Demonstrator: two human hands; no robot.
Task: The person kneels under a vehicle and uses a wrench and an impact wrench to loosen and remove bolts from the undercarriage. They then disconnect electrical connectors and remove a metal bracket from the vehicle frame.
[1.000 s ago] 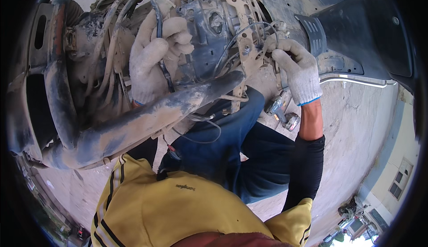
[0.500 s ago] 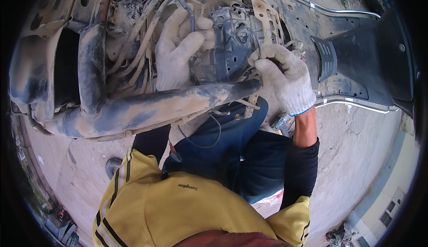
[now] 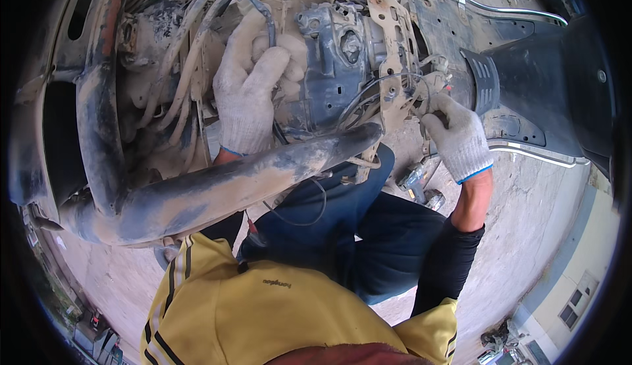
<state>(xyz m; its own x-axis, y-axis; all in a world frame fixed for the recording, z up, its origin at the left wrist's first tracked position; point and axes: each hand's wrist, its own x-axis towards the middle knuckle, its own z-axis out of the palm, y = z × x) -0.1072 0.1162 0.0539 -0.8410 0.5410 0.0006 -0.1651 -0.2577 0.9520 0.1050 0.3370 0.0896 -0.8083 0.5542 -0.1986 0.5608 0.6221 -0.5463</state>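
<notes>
A dusty vehicle frame fills the top of the view, with a dark engine part in its middle. My left hand, in a whitish knit glove, is left of that part. Its fingers curl round a dark cable that runs down past the thumb. My gloved right hand is to the right of a drilled metal bracket. Thumb and fingertips are pinched together on a thin black wire, which arcs back over the bracket toward the engine part. The fingertips are partly hidden.
A thick dusty tube crosses in front of my left wrist. Several hoses bend down on the left. A black plastic panel lies at the right, with a chrome rail below it. A tool-like object rests on the ground.
My right hand has moved right, away from the engine part, and the thin wire now arcs over the bracket. My left hand sits slightly further left, still round the cable. The tube appears lower.
</notes>
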